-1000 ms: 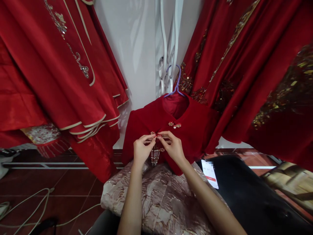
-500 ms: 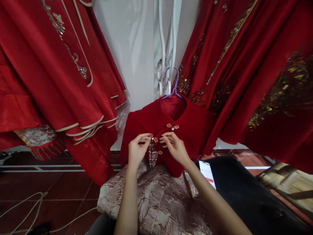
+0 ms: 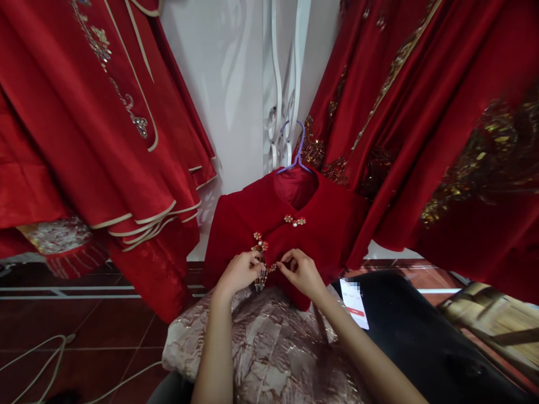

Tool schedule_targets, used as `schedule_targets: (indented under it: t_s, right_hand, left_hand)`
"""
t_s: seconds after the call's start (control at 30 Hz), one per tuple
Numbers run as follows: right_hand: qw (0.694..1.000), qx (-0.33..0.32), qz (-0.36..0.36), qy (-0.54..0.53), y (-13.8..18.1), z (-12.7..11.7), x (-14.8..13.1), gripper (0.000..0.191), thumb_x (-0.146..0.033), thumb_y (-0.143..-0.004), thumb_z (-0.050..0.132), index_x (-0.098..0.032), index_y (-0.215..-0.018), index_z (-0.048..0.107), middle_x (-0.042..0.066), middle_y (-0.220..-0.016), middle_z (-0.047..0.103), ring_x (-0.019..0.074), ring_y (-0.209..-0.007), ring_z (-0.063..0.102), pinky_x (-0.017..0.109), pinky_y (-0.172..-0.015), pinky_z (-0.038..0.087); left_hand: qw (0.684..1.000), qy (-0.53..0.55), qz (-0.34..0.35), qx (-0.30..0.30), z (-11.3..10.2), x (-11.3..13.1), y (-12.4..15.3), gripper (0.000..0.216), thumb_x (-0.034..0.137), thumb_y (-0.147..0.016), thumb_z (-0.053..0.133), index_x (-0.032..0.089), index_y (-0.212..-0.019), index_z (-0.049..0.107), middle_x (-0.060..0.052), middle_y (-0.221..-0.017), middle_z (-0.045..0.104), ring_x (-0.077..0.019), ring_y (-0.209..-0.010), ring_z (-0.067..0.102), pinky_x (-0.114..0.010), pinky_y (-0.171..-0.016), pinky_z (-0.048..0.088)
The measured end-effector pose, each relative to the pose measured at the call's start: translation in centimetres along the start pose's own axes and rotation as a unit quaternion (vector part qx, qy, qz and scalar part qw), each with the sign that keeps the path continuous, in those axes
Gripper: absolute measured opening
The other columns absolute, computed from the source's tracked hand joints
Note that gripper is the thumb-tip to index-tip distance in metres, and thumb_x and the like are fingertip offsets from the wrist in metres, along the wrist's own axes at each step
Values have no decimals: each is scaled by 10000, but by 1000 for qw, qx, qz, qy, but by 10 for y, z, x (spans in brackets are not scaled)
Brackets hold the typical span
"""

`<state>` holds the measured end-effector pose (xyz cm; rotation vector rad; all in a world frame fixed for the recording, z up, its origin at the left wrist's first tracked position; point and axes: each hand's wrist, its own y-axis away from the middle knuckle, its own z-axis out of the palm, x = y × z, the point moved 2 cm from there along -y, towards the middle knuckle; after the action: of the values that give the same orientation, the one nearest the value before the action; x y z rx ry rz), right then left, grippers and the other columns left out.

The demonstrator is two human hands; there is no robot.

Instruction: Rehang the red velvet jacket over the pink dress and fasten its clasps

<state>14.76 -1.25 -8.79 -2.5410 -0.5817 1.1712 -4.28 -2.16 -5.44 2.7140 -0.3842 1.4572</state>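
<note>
Before a white wall (image 3: 210, 84), a red velvet jacket (image 3: 330, 233) occupies mid-frame. Just below centre, the right hand (image 3: 304, 274) pinches its beaded floral fastener (image 3: 273, 268); the left hand (image 3: 241, 272) curls narrowly at the beaded tassel (image 3: 261, 280), its grip unclear.

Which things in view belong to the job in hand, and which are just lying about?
In use:
Dark red velvet jacket on slim purple hanger
Silvery beaded tassel, by the left hand
Jewelled flower-shaped clasp, by the right hand

Apparently just about:
White-screened slim phone on smooth black surface
Thin pale cable
Red satin garments hanging alongside
</note>
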Motion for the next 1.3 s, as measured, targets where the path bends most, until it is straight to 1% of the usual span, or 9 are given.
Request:
schedule_targets:
  t_s: [0.17, 0.33, 0.47, 0.53, 0.63, 0.8, 1.0, 1.1, 1.3]
  right_hand:
    - [999, -25, 5, 34, 3, 10, 2, 187, -351, -796, 658, -189, -854, 584, 44, -879, 577, 151, -677, 573, 268, -639, 457]
    - [999, -35, 25, 27, 4, 3, 2, 102, -254, -768, 620, -205, -736, 537, 10, -780, 601, 138, -643, 595, 240, -612, 434]
    - [997, -45, 67, -8, 7, -14, 8, 132, -260, -765, 598, -224, -725, 477, -28, -638, 619, 145, -591, 617, 226, -561, 416]
    - [996, -34, 74, -25, 8, -24, 11, 166, -279, -768, 602, -229, -715, 453, -34, -606, 618, 151, -585, 630, 228, -564, 427]
    - [996, -2, 81, -48, 8, -39, 13, 208, -316, -772, 619, -233, -709, 439, -30, -590, 621, 163, -593, 649, 236, -568, 451]
    - [990, 45, 85, -105, 6, -52, 8, 178, -381, -844, 576, -236, -902, 490, 8, -735, 681, 176, -695, 690, 248, -591, 507]
    - [992, 31, 71, -101, 5, -52, 9, 171, -394, -882, 544, -242, -945, 496, 16, -796, 694, 175, -753, 698, 263, -632, 530]
    - [992, 27, 73, -103, 4, -51, 14, 159, -381, -882, 549, -245, -950, 500, 15, -817, 703, 174, -777, 699, 269, -656, 536]
    - [993, 2, 67, -101, 4, -48, 22, 139, -359, -890, 537, -248, -972, 520, 16, -840, 714, 172, -793, 700, 278, -679, 544]
  left_hand:
    - [996, -48, 0, -70, 11, 6, -2, 115, 153, -755, 487, 171, -744, 601, -39, -751, 723, -138, -666, 644, -196, -592, 435]
    - [992, -72, -23, -101, 20, 11, 1, 121, 233, -830, 476, 168, -870, 569, -26, -648, 688, -144, -625, 632, -214, -604, 441]
    - [982, -17, -97, -162, 25, 18, 10, 429, 355, -843, 523, 140, -1205, 441, -19, -643, 695, -137, -508, 595, -218, -517, 435]
    - [972, -6, -140, -190, 26, 20, 15, 495, 445, -830, 544, 135, -1201, 444, -14, -618, 682, -127, -442, 557, -215, -469, 416]
    - [973, -49, -162, -158, 19, 21, 18, 480, 498, -782, 602, 144, -1094, 519, -30, -633, 678, -143, -496, 592, -230, -510, 442]
    - [981, -144, -124, -39, 11, 17, 12, 546, 322, -722, 676, 149, -1191, 456, -118, -1003, 681, -210, -872, 667, -257, -727, 488]
    - [973, -112, -131, -154, 32, 8, 6, 623, 366, -781, 610, 220, -1346, 389, -134, -1211, 618, -173, -725, 672, -243, -568, 500]
    - [979, -108, -135, -106, 40, 3, 0, 709, 385, -758, 657, 204, -1390, 390, -151, -1233, 626, -188, -749, 687, -254, -618, 514]
    - [985, -137, -87, -64, 46, 7, -9, 386, 386, -749, 669, 172, -1069, 655, -108, -1098, 706, -224, -978, 667, -254, -792, 500]
